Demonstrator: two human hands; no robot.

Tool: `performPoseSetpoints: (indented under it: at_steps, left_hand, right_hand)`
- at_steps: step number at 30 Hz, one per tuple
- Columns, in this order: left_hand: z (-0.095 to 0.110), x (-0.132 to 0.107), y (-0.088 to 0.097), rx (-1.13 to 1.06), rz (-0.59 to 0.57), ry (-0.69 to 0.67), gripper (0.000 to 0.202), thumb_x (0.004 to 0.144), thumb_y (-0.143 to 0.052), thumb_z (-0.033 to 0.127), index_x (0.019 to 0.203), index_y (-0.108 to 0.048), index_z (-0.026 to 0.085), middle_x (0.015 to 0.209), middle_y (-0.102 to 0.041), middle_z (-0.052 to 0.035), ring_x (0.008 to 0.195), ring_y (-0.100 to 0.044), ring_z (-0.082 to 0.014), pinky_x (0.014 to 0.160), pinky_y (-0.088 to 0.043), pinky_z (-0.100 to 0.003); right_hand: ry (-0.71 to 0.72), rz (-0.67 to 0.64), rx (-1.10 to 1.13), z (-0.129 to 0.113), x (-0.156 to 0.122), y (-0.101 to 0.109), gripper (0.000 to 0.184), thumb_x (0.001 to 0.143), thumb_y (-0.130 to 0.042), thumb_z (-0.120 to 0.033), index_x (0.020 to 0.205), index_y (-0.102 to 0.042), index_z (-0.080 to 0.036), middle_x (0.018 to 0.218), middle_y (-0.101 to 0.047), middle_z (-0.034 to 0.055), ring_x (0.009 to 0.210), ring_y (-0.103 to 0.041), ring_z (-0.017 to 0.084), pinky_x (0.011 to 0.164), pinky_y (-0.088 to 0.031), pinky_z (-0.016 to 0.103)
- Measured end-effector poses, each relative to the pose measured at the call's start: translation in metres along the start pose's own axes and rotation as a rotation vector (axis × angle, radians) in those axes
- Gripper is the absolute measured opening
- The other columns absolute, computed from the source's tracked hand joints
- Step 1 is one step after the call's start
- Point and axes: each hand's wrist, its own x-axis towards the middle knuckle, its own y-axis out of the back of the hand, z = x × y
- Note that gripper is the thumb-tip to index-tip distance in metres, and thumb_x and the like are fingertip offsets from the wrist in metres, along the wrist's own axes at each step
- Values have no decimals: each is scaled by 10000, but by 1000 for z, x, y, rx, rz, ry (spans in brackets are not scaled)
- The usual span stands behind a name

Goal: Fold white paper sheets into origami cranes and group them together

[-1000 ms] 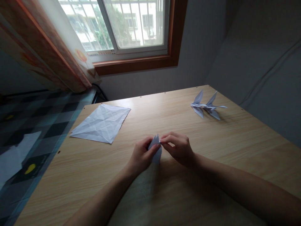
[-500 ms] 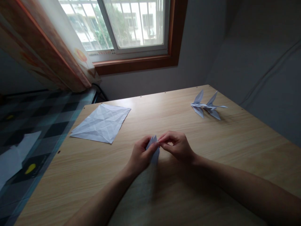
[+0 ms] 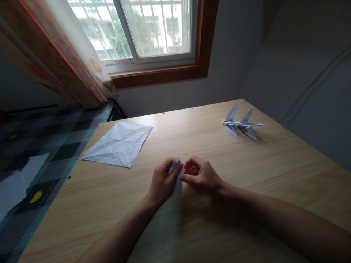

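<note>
My left hand is closed on a small folded white paper, pinching it between thumb and fingers above the table's middle. Its narrow top shows over the thumb, and its lower end points down; the hand covers much of the rest. Just to the right, my right hand has its fingers loosely curled and its thumb apart from them. Thumb tip and index fingertip are at the paper's right edge; whether they press on it is hard to see.
A creased white paper sheet lies flat on the wooden table at the left. At the far right sits a folded paper figure with pointed wings. More white paper lies on a checkered cloth beyond the table's left edge.
My right thumb and index finger, pinched at the paper's upper right edge before, have come apart, with the thumb lower. The paper's top shows less and looks narrower.
</note>
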Motion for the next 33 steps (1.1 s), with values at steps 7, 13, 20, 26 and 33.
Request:
performPoseSetpoints:
  at_steps: [7, 13, 20, 26, 33]
  left_hand:
    - [-6, -9, -3, 209, 92, -80, 214, 949, -459, 360, 835, -541, 198, 625, -608, 31, 536, -534, -111, 538, -375, -216]
    - [-5, -11, -4, 113, -27, -98, 194, 968, -431, 373, 1069, -486, 217, 657, -674, 40, 543, -622, -124, 547, -433, -210]
    - [-4, 1, -2, -65, -46, 71, 276, 885, -570, 452, 833, -547, 181, 627, -685, 2, 502, -594, -128, 477, -418, -208]
    - [-1, -1, -2, -66, -53, 63, 341, 871, -569, 471, 695, -493, 188, 518, -550, 47, 443, -462, -89, 442, -331, -198]
    - [-8, -3, 0, 258, 179, -219, 255, 869, -596, 446, 888, -541, 197, 672, -606, 17, 582, -540, -135, 543, -408, -240]
  right_hand:
    - [-37, -67, 92, -4, -1, -4, 243, 713, -782, -333, 781, -616, -169, 621, -600, -38, 534, -540, 88, 521, -449, 212]
    - [-103, -90, 179, -9, -1, -4, 302, 726, -778, -406, 715, -600, -162, 601, -624, -14, 540, -593, 113, 530, -482, 230]
    - [-101, 54, 301, -8, 7, 0, 354, 701, -788, -457, 715, -577, -172, 581, -620, -15, 496, -600, 120, 480, -507, 244]
    - [-82, 34, 359, -6, 8, 3, 290, 747, -746, -421, 764, -608, -166, 607, -641, -15, 491, -595, 109, 465, -498, 225]
    - [-45, 124, 235, -12, 8, 5, 309, 752, -736, -416, 677, -558, -175, 517, -603, -27, 420, -562, 108, 401, -461, 220]
